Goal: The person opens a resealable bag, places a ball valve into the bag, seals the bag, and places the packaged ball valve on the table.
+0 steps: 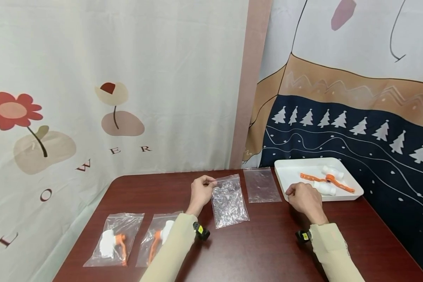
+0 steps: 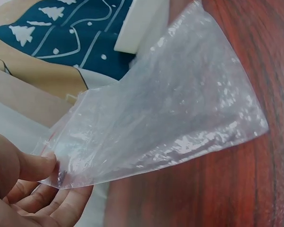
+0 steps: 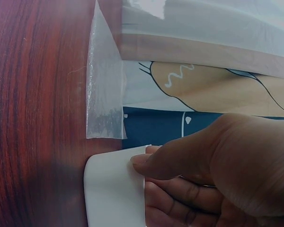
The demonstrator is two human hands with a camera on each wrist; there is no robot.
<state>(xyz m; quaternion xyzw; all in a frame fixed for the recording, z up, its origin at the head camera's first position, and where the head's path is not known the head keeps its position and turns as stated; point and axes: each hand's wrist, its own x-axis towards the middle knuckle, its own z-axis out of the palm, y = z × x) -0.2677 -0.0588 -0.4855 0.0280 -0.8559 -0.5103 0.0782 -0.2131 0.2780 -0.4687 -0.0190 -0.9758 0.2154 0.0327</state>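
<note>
Left hand point(image 1: 201, 192) pinches clear zip bag point(image 1: 230, 205); right hand point(image 1: 306, 201) grips white tray point(image 1: 286, 171) containing orange and white parts point(image 1: 324, 188); two near-left bags point(image 1: 131, 222) contain similar parts point(image 1: 107, 244).

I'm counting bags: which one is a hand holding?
The empty bag pinched by the left hand; the other empty bag and two filled ones lie on the table, unheld.

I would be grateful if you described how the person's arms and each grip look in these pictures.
The left sleeve and right sleeve are long and pale beige. At the wrists sit a small black left camera and a matching right camera, each with a bright yellow-green mark. The left grip and right grip are ungloved; no cables show.
</note>
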